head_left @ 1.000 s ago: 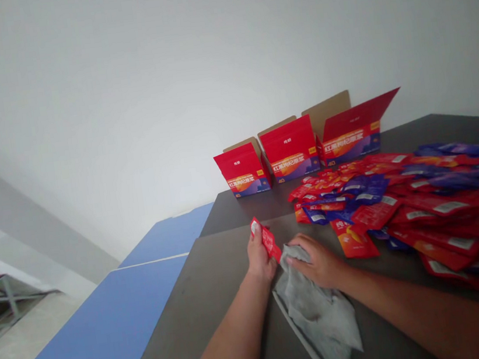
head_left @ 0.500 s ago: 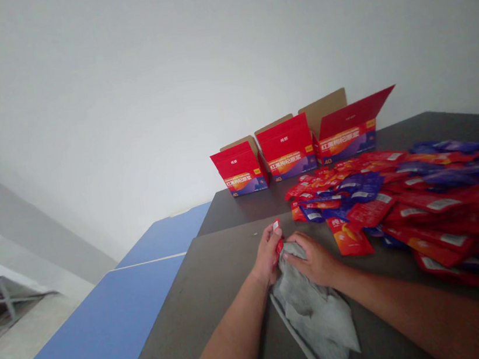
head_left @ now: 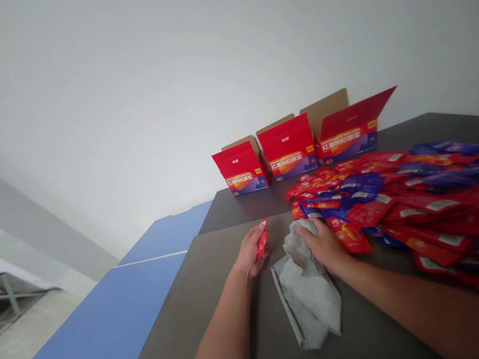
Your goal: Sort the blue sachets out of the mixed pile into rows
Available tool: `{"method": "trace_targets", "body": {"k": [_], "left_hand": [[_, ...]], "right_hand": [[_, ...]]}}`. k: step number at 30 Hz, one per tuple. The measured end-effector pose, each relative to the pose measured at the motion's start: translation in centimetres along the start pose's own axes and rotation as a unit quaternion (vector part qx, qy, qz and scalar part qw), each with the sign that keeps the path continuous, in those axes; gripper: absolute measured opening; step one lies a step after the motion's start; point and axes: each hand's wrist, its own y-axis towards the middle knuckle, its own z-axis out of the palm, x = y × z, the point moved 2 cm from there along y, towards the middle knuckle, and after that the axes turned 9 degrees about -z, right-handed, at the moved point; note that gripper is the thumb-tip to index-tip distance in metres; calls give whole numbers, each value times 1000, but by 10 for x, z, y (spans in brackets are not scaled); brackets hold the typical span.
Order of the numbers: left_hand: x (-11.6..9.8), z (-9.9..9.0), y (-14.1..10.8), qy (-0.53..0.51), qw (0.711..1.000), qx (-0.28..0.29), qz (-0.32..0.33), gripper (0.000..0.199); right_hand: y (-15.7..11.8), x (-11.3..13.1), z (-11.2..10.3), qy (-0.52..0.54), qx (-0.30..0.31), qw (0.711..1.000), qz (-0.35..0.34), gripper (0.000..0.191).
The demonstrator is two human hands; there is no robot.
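well, left hand point(head_left: 250, 253) grips red pouch point(head_left: 262, 242), right hand point(head_left: 325, 246) grey cloth point(head_left: 310, 294); three boxes point(head_left: 289, 152) stand open.

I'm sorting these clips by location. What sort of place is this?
Probably a packing room or workshop: three open printed cartons stand on a dark table, a large heap of red and blue packets lies near them, and the right hand grips a grey cloth.

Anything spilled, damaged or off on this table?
Nothing stands out: no spill or damage visible. The packets lie in a loose, overlapping heap, and the three boxes stand with flaps open. The left hand holds a red packet, the right hand a crumpled gray cloth.
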Motion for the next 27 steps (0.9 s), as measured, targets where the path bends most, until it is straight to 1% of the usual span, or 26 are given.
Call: {"method": "trace_targets", "body": {"k": [1, 2, 4, 6, 8, 10, 11, 14, 16, 18, 20, 22, 23, 24, 25, 26, 27], "left_hand": [[-3, -6, 3, -15, 999, -26, 20, 38], [-4, -11, 5, -28, 998, -50, 41, 36], [-4, -19, 10, -42, 992, -85, 79, 34], [1, -23, 15, -46, 987, -109, 110, 34], [8, -25, 20, -39, 981, -134, 135, 36], [15, -26, 23, -9, 974, -163, 154, 41], [18, -26, 24, 18, 971, -176, 163, 43], [23, -23, 23, 146, 953, -199, 175, 45], [24, -20, 19, 243, 932, -209, 169, 42], [26, -15, 13, 336, 901, -225, 160, 39], [27, -10, 7, 421, 859, -250, 153, 37], [27, -5, 2, 479, 822, -270, 148, 39], [27, -3, -1, 492, 812, -277, 145, 42], [25, -1, -4, 493, 810, -286, 140, 45], [23, -1, -7, 484, 814, -293, 131, 47], [20, 0, -11, 465, 827, -292, 121, 47], [17, 1, -17, 443, 845, -278, 112, 43]], "right_hand": [[-1, 2, -1, 12, 12, 1000, -3, 38], [-3, 6, -1, 21, 37, 999, -15, 36], [-8, 14, 0, 21, 114, 991, -63, 28], [-15, 22, 2, 4, 204, 969, -137, 20], [-21, 28, 4, -12, 271, 939, -213, 14], [-25, 30, 6, -19, 304, 915, -264, 14], [-25, 30, 6, -21, 309, 909, -278, 14], [-26, 27, 6, -23, 305, 904, -299, 16], [-25, 26, 6, -27, 299, 903, -309, 17], [-25, 25, 7, -29, 287, 905, -313, 17], [-23, 25, 7, -33, 258, 914, -310, 17], [-20, 24, 7, -42, 224, 929, -293, 16], [-18, 22, 7, -46, 207, 937, -276, 16], [-15, 19, 7, -48, 189, 948, -253, 17], [-12, 16, 8, -45, 170, 959, -223, 20], [-9, 12, 8, -39, 147, 970, -189, 24], [-6, 7, 7, -32, 119, 980, -154, 28]]}}
